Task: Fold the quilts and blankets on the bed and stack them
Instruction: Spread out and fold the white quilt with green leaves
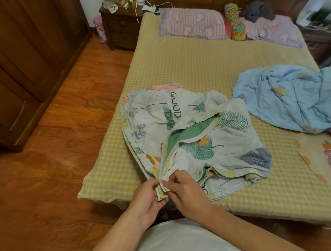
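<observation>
Head view showed the leaf-print quilt [197, 135] half folded at the bed's [196, 68] six o'clock edge; left hand [148, 197] and right hand [183, 188] pinched its corner. Next, probably, matching edges; the blue quilt [287, 96] waited at three o'clock.

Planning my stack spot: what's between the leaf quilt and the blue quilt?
Head view: only bare checked sheet separates the leaf quilt from the blue quilt.

Half-folded leaf-print quilt [195, 135], rumpled blue quilt [287, 98]
</observation>
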`<state>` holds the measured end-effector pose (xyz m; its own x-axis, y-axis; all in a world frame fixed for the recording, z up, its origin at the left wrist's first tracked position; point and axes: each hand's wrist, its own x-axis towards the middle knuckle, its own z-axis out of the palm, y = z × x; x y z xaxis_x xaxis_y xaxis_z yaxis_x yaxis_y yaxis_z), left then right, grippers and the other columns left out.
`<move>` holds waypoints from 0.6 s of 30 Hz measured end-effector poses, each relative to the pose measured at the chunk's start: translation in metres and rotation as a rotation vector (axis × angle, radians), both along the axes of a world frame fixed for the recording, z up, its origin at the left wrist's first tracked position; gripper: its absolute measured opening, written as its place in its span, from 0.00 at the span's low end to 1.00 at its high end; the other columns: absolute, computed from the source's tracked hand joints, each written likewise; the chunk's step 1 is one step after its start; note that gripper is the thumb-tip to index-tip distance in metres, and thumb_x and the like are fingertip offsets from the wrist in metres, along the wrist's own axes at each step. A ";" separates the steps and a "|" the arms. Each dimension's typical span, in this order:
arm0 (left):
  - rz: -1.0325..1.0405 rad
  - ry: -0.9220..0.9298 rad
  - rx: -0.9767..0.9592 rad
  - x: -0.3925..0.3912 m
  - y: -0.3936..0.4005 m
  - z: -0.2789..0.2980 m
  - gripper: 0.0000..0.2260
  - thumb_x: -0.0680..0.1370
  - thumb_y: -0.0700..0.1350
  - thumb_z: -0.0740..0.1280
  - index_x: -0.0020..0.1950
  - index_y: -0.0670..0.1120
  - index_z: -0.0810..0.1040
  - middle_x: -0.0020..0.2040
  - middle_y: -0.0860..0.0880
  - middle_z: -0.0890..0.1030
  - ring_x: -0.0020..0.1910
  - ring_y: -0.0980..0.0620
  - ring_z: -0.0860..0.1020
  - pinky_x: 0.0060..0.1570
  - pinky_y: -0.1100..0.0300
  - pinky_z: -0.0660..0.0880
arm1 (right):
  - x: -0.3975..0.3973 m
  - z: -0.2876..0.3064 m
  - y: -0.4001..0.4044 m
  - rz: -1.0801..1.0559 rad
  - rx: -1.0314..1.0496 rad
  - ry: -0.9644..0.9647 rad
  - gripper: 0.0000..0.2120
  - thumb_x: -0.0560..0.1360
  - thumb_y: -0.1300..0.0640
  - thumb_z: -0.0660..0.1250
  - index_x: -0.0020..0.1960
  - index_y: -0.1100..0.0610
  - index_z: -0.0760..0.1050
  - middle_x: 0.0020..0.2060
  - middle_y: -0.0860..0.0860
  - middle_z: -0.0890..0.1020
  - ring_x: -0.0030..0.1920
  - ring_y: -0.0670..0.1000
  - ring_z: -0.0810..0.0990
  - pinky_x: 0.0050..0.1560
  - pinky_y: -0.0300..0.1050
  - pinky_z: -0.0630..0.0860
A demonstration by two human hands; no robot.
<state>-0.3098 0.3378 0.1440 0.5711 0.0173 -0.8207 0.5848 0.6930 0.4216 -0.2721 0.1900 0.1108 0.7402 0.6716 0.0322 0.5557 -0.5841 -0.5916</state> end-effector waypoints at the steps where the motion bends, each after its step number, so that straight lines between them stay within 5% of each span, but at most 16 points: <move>1: -0.004 -0.004 0.001 0.001 -0.001 0.002 0.11 0.82 0.40 0.63 0.58 0.40 0.84 0.54 0.40 0.86 0.50 0.46 0.82 0.60 0.49 0.75 | 0.001 0.001 -0.001 0.007 -0.005 -0.002 0.15 0.76 0.55 0.64 0.62 0.50 0.79 0.47 0.48 0.72 0.48 0.50 0.72 0.42 0.46 0.77; 5: -0.121 -0.027 0.099 0.002 -0.004 0.007 0.09 0.82 0.40 0.67 0.59 0.39 0.83 0.52 0.42 0.86 0.48 0.48 0.85 0.60 0.50 0.76 | 0.000 0.006 -0.007 0.032 0.003 0.015 0.11 0.78 0.53 0.63 0.54 0.55 0.81 0.48 0.48 0.71 0.50 0.48 0.71 0.47 0.44 0.74; 9: -0.156 0.024 0.150 0.004 -0.006 0.005 0.08 0.82 0.38 0.66 0.57 0.38 0.82 0.49 0.41 0.87 0.46 0.47 0.85 0.51 0.52 0.80 | -0.001 0.005 -0.020 0.027 0.029 0.133 0.18 0.77 0.50 0.63 0.64 0.52 0.79 0.52 0.47 0.74 0.55 0.45 0.72 0.56 0.37 0.71; 14: -0.186 0.046 0.210 0.013 -0.010 0.009 0.08 0.81 0.34 0.64 0.56 0.37 0.82 0.44 0.42 0.87 0.38 0.50 0.85 0.40 0.56 0.81 | -0.004 0.004 -0.026 -0.097 0.179 0.184 0.16 0.73 0.53 0.70 0.60 0.53 0.75 0.54 0.45 0.72 0.57 0.45 0.73 0.57 0.39 0.72; 18: -0.233 0.007 0.320 0.021 -0.016 0.017 0.07 0.79 0.33 0.64 0.53 0.39 0.82 0.42 0.42 0.86 0.38 0.49 0.85 0.37 0.55 0.80 | -0.006 -0.005 -0.029 -0.115 0.076 0.148 0.31 0.73 0.47 0.70 0.72 0.52 0.66 0.67 0.46 0.68 0.70 0.44 0.65 0.70 0.40 0.66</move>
